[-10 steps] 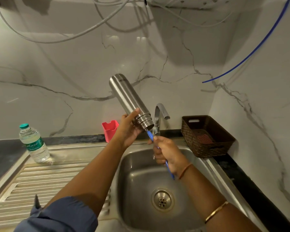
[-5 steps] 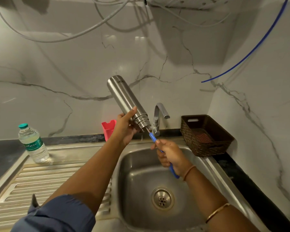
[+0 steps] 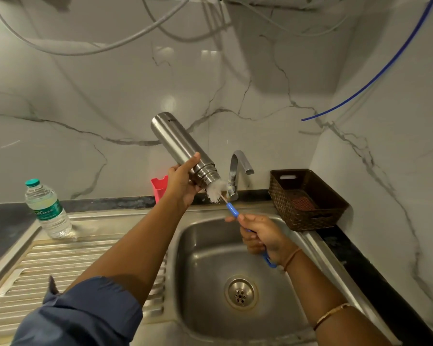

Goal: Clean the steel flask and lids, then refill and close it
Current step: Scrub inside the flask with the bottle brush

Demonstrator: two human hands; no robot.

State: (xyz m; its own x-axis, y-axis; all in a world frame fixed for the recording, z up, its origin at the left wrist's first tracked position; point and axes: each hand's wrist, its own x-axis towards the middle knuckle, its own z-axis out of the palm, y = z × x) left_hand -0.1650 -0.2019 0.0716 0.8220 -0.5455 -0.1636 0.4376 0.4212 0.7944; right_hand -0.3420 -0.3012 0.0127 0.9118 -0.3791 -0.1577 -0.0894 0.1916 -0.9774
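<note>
Above the sink (image 3: 200, 248), over its back-left rim: steel flask (image 3: 183, 148), tilted, base up-left, open mouth pointing down-right toward the bowl. L hand (image 3: 183, 182) grips it low on the body, just above the neck rings. Thumb lies along the near side, fingers wrap round the back.

Bottle brush (image 3: 216, 192): white bristle tuft sits right at the mouth, touching it; can't tell how much is inside. Its blue handle (image 3: 231, 209) runs down-right from the tuft over the bowl into the R hand (image 3: 260, 237). That hand is closed round it in a fist, and the handle's end loop pokes out by the wrist. R hand hangs over the back-right part of the bowl, apart from the flask. Both hands are off the sink steel.

Outward:
- Tap (image 3: 235, 171) on the sink's back rim, spout bent right.
- Drain (image 3: 240, 293) in the bowl floor, toward the front.
- Ribbed drainboard (image 3: 60, 265) left of the bowl. Plastic water bottle (image 3: 48, 211) w/ green cap & label stands upright at its far end.
- Red holder (image 3: 159, 186) behind the sink's back-left corner, partly hidden by the L hand.
- Brown woven basket (image 3: 308, 198) right of the sink on the black tabletop (image 3: 360, 268), against the marble wall.
- White hoses (image 3: 85, 49) & blue tube (image 3: 375, 81) on the wall high above the sink.
- Blue sleeve (image 3: 85, 318) on the L arm, gold bangle (image 3: 331, 314) on the R forearm.
</note>
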